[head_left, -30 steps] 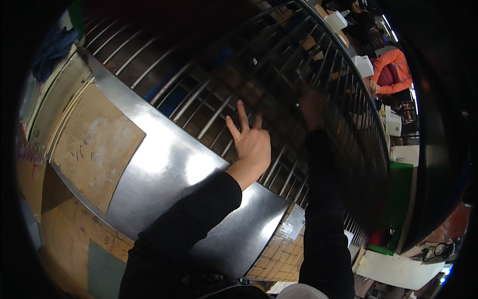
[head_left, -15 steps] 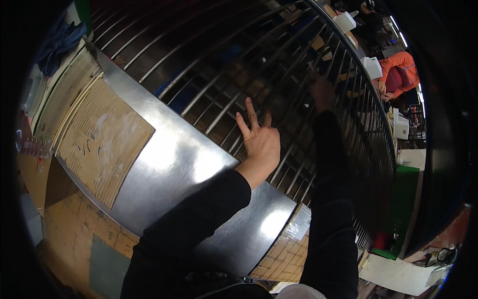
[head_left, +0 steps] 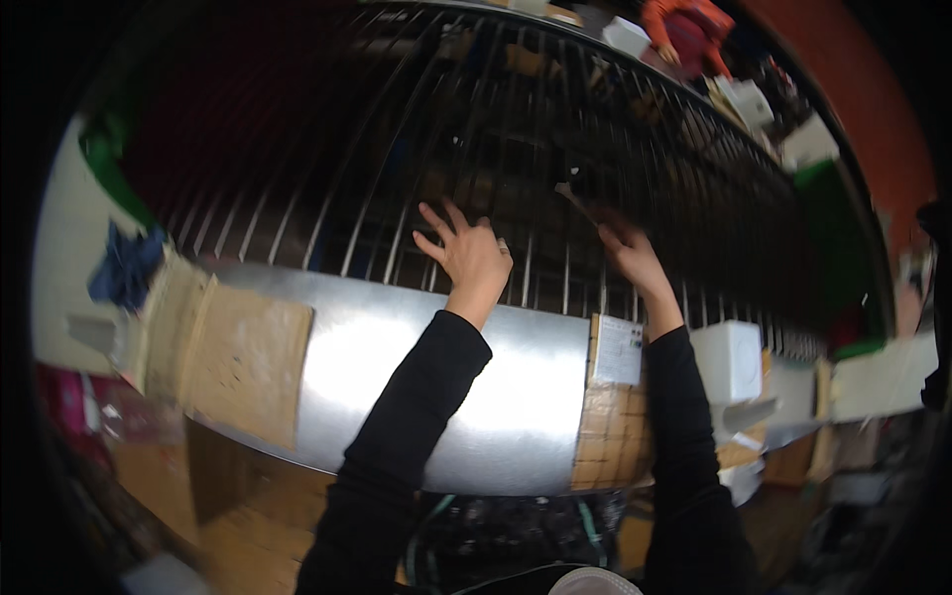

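Note:
My left hand is over the near part of a rack of metal bars, thumb and fingers spread, with nothing visible in it. To its right, my right hand reaches over the same rack. Its fingers are closed around the near end of a thin, pale, narrow piece that points away to the upper left; its kind is too blurred to tell. Small white specks show among the dark bars. In front of the rack, below both hands, lies a shiny metal plate.
A cardboard sheet covers the plate's left end, near a blue cloth. On the right are a taped board, a printed sheet and a white box. Beyond the rack works a person in orange.
The view has swung round, so the rack now runs across it. My right hand, dark and blurred before, now shows with the thin piece. My left hand stays spread over the bars.

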A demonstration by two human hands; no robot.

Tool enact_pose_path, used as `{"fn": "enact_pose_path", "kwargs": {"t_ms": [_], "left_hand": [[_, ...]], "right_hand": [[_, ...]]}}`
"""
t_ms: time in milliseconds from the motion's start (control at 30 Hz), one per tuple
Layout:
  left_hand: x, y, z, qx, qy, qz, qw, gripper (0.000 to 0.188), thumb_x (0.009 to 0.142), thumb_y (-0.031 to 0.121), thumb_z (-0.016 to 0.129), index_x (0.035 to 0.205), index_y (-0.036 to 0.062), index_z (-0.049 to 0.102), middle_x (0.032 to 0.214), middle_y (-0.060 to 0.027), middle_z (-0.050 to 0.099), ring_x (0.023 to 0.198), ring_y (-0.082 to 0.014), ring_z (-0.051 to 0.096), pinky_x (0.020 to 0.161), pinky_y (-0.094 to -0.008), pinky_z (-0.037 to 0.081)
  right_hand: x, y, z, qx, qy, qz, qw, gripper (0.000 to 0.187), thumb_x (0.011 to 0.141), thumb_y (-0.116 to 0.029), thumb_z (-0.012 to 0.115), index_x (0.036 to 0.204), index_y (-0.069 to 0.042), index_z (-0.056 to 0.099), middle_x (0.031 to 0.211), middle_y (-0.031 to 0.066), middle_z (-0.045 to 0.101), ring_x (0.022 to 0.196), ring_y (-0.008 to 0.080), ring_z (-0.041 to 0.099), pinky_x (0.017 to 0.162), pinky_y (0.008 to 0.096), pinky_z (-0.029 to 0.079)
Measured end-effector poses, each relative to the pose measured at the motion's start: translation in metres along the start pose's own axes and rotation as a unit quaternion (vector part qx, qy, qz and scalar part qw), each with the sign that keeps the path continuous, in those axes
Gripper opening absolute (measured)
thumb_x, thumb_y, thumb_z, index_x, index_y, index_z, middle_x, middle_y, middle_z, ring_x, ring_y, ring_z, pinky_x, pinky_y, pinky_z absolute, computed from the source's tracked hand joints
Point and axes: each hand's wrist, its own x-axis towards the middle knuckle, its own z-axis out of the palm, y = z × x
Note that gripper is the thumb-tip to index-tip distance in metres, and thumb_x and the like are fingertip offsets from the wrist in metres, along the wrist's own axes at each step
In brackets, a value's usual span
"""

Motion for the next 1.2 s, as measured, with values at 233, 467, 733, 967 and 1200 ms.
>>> {"fn": "enact_pose_path", "kwargs": {"t_ms": [233, 467, 733, 967, 1200], "left_hand": [[-0.013, 0.011, -0.008, -0.038, 0.094, 0.11, 0.989, 0.018, 0.079, 0.022, 0.064, 0.092, 0.0105, 0.068, 0.116, -0.0151, 0.052, 0.122, -0.035, 0.031, 0.092, -0.0538, 0.02], [-0.036, 0.064, 0.017, 0.009, 0.017, 0.124, 0.992, 0.02, 0.076, 0.032, 0.068, 0.079, 0.0122, 0.071, 0.105, -0.0117, 0.054, 0.109, -0.0311, 0.036, 0.087, -0.0461, 0.023], [-0.04, 0.099, 0.048, 0.006, -0.037, 0.183, 0.982, 0.015, 0.075, 0.024, 0.068, 0.076, 0.0098, 0.071, 0.101, -0.0102, 0.057, 0.107, -0.0303, 0.039, 0.088, -0.0445, 0.024], [-0.026, 0.08, 0.044, -0.033, -0.08, 0.091, 0.992, 0.02, 0.078, 0.028, 0.066, 0.087, 0.0121, 0.072, 0.108, -0.0103, 0.059, 0.11, -0.0299, 0.044, 0.091, -0.0448, 0.026], [-0.018, 0.069, 0.046, -0.14, -0.033, 0.071, 0.987, 0.026, 0.081, 0.034, 0.064, 0.091, 0.0111, 0.071, 0.114, -0.0093, 0.058, 0.113, -0.0298, 0.044, 0.096, -0.0451, 0.025]], "right_hand": [[-0.013, 0.044, -0.01, -0.091, 0.274, 0.071, 0.955, 0.027, 0.083, -0.018, 0.052, 0.103, -0.002, 0.062, 0.097, 0.0272, 0.061, 0.098, 0.0427, 0.055, 0.084, 0.0466, 0.045], [-0.001, 0.054, -0.025, 0.071, 0.374, 0.098, 0.92, 0.03, 0.086, -0.027, 0.054, 0.103, -0.004, 0.062, 0.1, 0.0229, 0.062, 0.102, 0.0407, 0.055, 0.083, 0.0426, 0.046], [0.009, 0.063, -0.022, 0.137, 0.406, 0.116, 0.896, 0.027, 0.086, -0.026, 0.052, 0.101, -0.004, 0.062, 0.1, 0.0219, 0.063, 0.101, 0.0394, 0.057, 0.083, 0.0428, 0.046], [0.001, 0.059, -0.025, 0.127, 0.305, 0.114, 0.937, 0.029, 0.08, -0.028, 0.056, 0.102, -0.01, 0.064, 0.102, 0.019, 0.063, 0.101, 0.0388, 0.057, 0.083, 0.0426, 0.046], [-0.007, 0.057, -0.032, 0.153, 0.383, 0.128, 0.902, 0.029, 0.082, -0.025, 0.055, 0.108, -0.013, 0.061, 0.103, 0.0184, 0.064, 0.101, 0.038, 0.057, 0.085, 0.0423, 0.046]]}}
